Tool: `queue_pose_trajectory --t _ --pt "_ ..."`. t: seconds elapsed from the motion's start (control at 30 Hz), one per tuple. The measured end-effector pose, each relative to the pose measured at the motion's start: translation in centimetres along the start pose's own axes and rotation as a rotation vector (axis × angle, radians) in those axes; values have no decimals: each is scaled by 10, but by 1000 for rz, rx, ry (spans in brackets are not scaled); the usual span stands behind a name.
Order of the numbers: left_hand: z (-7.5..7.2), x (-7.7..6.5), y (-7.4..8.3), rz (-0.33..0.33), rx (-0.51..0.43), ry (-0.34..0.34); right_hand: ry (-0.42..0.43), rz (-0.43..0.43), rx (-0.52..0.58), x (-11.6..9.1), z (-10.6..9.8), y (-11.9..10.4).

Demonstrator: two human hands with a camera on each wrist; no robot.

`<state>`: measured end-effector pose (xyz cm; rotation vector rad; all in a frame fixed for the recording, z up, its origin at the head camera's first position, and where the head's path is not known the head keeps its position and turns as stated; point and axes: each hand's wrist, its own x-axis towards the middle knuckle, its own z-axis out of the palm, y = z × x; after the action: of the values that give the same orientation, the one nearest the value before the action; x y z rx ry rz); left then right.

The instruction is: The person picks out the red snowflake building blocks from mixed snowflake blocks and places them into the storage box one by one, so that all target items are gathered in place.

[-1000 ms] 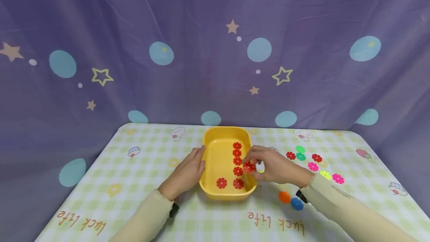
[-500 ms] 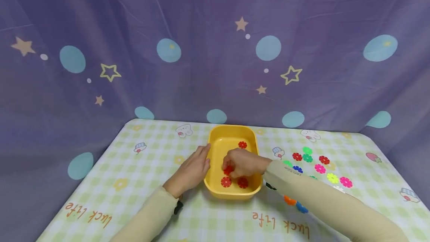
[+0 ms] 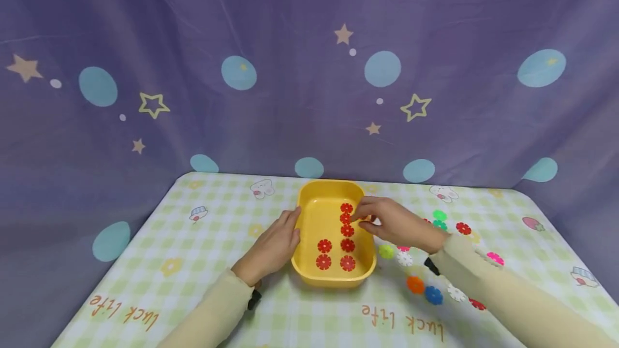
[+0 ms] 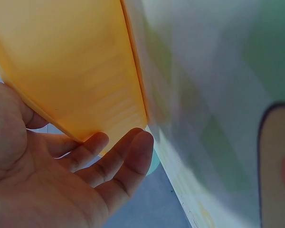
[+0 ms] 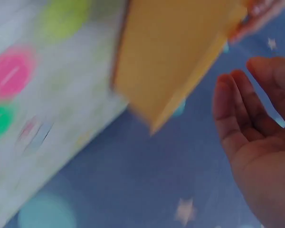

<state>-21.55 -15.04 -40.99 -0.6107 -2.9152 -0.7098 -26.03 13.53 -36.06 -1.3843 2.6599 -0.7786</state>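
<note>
A yellow plastic tray [image 3: 311, 224] stands on the table with red flower-shaped discs inside. Several red discs [image 3: 347, 245] form a column along its right side, and two more [image 3: 324, 254] lie at the front left. My left hand [image 3: 271, 246] rests at the tray's left rim. In the left wrist view its fingers [image 4: 115, 161] lie loosely against the yellow outer wall. Over the tray's right rim is my right hand [image 3: 389, 222], with nothing between its fingers; the right wrist view shows the same fingers [image 5: 224, 102] relaxed and apart from the tray.
Loose flower discs in several colours lie right of the tray, including orange [image 3: 415, 284], blue [image 3: 433, 295], white [image 3: 404, 259] and yellow-green [image 3: 386, 251] ones. My right forearm [image 3: 498, 278] covers part of that area. A purple curtain [image 3: 271, 122] hangs behind the checked tablecloth [image 3: 217, 240].
My right hand carried a red disc into the tray, let it go behind the front-left disc, then drew back right to the rim. The left hand stays at the tray's left side.
</note>
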Motion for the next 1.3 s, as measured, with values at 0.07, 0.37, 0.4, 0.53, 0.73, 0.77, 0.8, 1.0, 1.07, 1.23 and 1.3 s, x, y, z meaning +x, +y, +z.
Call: queue_pose_trajectory --t 0.07,0.37,0.4,0.53,0.73,0.77,0.8,1.0,1.07,1.23,1.3 --pt "0 -1 -1 -5 -1 -1 9 45 -28 -26 -15 5" --pt "3 2 0 -10 -9 1 -102 363 -2 -154 -24 30" --pt "3 3 0 -7 -12 -1 -107 393 9 -165 -21 31" --pt "2 3 1 -12 -13 -9 -53 378 -8 -200 -6 36" --pt "2 2 0 -24 -9 -2 53 310 -76 -220 7 40" --pt "2 2 0 -23 -11 -2 61 316 -77 -221 8 40" --pt "3 2 0 -22 -15 -1 66 322 -83 -221 9 41" --pt "6 1 -1 -22 -25 -4 25 364 -37 -220 11 46" --pt "6 1 -1 -18 -22 -5 11 374 -16 -223 9 47" --pt "5 2 -1 -19 -15 -4 -28 411 37 -227 3 51" --pt "4 2 -1 -18 -17 -1 -54 435 54 -228 0 51"
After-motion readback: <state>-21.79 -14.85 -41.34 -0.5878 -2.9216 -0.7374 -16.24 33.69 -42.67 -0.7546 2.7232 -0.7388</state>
